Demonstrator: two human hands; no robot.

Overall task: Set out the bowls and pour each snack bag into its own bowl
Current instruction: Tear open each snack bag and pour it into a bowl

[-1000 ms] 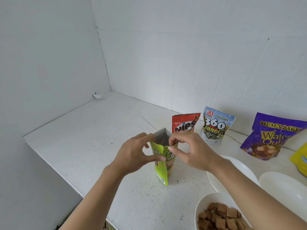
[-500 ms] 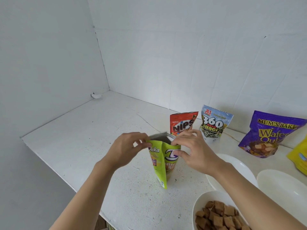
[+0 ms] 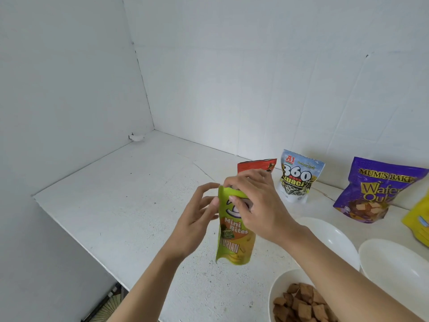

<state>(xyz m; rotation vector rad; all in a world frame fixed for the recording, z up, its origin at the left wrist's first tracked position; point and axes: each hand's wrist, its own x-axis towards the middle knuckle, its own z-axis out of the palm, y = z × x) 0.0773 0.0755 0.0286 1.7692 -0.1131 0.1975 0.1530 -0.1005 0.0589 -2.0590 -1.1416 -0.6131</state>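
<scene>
A green Mini Bites durian bag point(image 3: 234, 235) is upright over the white counter with its printed front facing me. My right hand point(image 3: 257, 205) grips its top from above, thumb on the front. My left hand point(image 3: 197, 217) is beside the bag's left edge with loose fingers; the fingertips just touch that edge. A white bowl point(image 3: 278, 289) at the bottom right holds brown square snacks. Two empty white bowls point(image 3: 334, 240) point(image 3: 394, 263) lie to the right.
Against the back wall stand a red bag point(image 3: 257, 164), partly behind my right hand, a white 360 Kuaci bag point(image 3: 299, 177), a purple wafer bag point(image 3: 380, 191) and a yellow bag point(image 3: 417, 221) cut by the frame edge. The counter's front edge point(image 3: 76, 242) drops off at the left.
The green bag has turned so its front faces me. My right hand has shifted over its top, and my left hand has let go of the mouth and moved to the side.
</scene>
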